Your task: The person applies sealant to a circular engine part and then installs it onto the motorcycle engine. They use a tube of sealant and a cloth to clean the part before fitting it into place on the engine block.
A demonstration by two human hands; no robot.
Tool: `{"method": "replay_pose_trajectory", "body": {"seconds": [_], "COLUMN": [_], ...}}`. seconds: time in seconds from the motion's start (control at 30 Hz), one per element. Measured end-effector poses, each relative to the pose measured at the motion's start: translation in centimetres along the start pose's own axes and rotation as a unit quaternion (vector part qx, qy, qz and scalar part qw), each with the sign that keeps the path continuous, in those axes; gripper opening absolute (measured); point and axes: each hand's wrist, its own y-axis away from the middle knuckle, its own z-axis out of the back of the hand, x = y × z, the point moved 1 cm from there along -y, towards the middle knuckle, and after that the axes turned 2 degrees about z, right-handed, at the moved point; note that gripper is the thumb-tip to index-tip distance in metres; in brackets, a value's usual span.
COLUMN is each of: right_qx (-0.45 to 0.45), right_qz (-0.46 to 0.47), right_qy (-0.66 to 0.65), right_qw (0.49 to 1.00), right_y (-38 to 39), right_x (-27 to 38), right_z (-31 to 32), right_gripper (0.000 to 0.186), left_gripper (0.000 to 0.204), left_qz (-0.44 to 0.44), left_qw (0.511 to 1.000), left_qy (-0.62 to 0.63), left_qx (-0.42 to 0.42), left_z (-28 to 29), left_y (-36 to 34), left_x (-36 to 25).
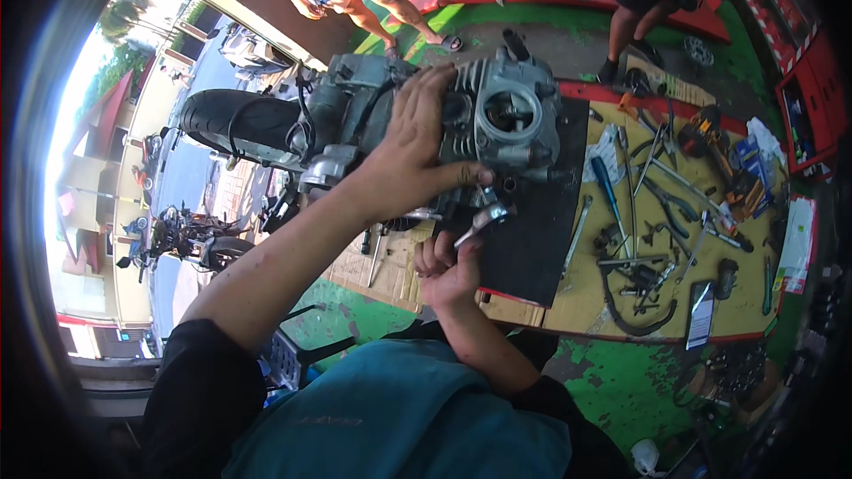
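Teal shirt (399, 421) is filling the near side; left hand (413, 142) is pressing flat across the far-centre engine (458, 145), apparently steadying it; right hand (450, 277) is gripping a wrench (481, 224) just nearer; tools (609, 180) are lying right, presumably for reach.

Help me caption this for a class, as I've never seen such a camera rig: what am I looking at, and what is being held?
There is no robot here, just a person's two bare hands. The one picture comes from a wide fisheye camera worn on that person's head, looking down, so straight edges bend.

The left hand lies spread over a grey metal engine with cooling fins. The right hand holds a shiny silver metal tool, perhaps a ratchet.

To the right, past a flat black sheet, tan cardboard bears loose tools, among them a blue-handled screwdriver with a long metal shaft and dark-handled pliers.
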Motion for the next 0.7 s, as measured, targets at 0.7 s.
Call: {"method": "replay_pose_trajectory", "body": {"seconds": [0.7], "right_qx": [-0.119], "right_qz": [0.009], "right_qy": [0.480], "right_qw": [0.869], "right_y": [10.8], "right_x": [14.3], "right_z": [2.6], "right_gripper": [0.050], "left_gripper": [0.114], "left_qz": [-0.007], "left_qw": [0.996], "left_qy": [0.056], "left_qx": [-0.070], "left_z": [-0.5], "left_y": [0.1], "left_x": [-0.6]}}
